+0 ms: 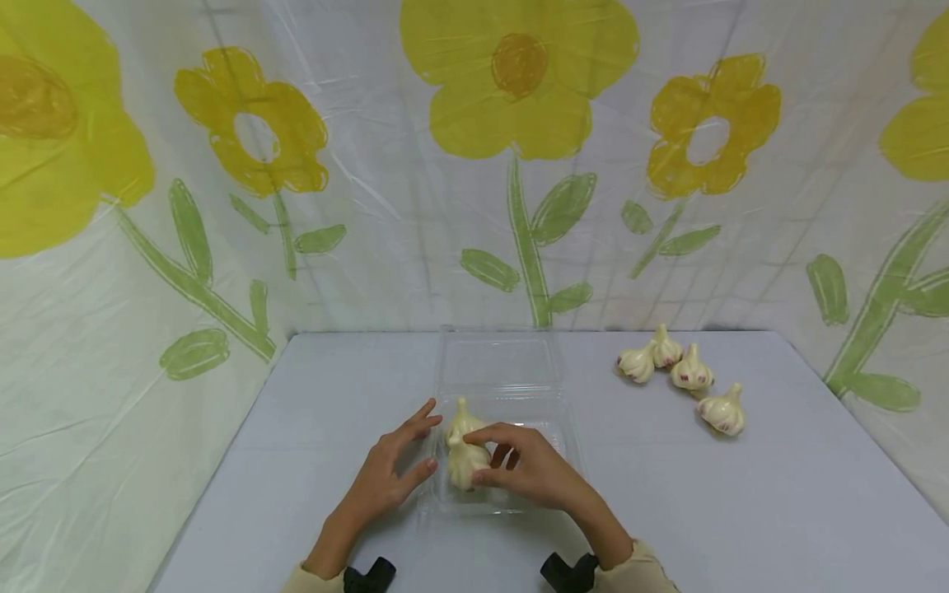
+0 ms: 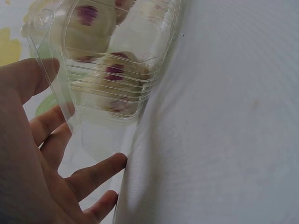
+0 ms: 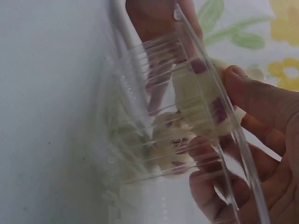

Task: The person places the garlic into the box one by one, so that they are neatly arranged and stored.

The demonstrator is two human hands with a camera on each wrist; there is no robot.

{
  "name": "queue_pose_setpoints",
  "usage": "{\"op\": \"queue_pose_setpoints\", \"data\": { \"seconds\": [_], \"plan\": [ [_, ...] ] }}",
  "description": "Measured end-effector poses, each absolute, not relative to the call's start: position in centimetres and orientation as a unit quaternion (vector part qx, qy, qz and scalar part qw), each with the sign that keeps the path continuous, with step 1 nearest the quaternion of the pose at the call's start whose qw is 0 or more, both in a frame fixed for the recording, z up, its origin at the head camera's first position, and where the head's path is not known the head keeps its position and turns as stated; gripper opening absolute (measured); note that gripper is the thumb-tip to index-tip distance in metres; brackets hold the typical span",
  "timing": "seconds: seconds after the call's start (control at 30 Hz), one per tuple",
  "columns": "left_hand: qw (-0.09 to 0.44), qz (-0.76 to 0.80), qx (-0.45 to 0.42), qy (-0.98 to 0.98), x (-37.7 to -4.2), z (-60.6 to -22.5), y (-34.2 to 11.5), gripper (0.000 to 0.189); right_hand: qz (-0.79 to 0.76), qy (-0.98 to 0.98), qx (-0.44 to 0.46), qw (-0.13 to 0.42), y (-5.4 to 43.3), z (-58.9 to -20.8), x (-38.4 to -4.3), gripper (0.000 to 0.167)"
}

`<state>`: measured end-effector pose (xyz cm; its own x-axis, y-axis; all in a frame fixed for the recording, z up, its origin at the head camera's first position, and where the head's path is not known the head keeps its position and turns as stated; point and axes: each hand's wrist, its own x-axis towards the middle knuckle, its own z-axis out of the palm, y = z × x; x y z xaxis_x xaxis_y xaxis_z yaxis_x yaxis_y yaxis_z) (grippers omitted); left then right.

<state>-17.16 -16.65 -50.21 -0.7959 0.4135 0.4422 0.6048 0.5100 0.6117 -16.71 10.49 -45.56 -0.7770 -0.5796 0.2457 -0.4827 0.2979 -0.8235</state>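
Note:
A clear plastic clamshell container (image 1: 567, 445) lies in front of me with its lid (image 1: 500, 362) folded back. My right hand (image 1: 537, 469) pinches a garlic bulb (image 1: 463, 468) between thumb and fingers, over the container's left side. Another garlic bulb (image 1: 461, 418) sits just behind it inside the container. Purple patches mark the held bulb in the right wrist view, seen through the ribbed wall. Along the left rim, my left hand (image 1: 381, 473) has its fingers spread and fairly straight. Its thumb (image 2: 39, 77) is right at the container's edge in the left wrist view.
Several more garlic bulbs (image 1: 691, 369) are grouped at the back right of the white table (image 1: 652, 494), one of them (image 1: 722, 412) a little nearer. Behind the table hangs a curtain (image 1: 371, 247) with yellow flowers.

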Motion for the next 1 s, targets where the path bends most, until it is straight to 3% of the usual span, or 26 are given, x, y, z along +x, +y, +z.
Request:
{"op": "queue_pose_setpoints", "data": {
  "seconds": [0.57,1.0],
  "plan": [
    [0.124,-0.405,-0.298,-0.855,-17.07,-50.17,-16.51,0.054,-0.468,0.823,-0.306,0.098,9.75,-46.15,-16.23,0.046],
    [0.124,-0.403,-0.3,-0.856,-17.06,-50.22,-16.56,0.055,-0.423,0.848,-0.307,0.082,9.64,-46.46,-16.11,0.051]
  ]
}}
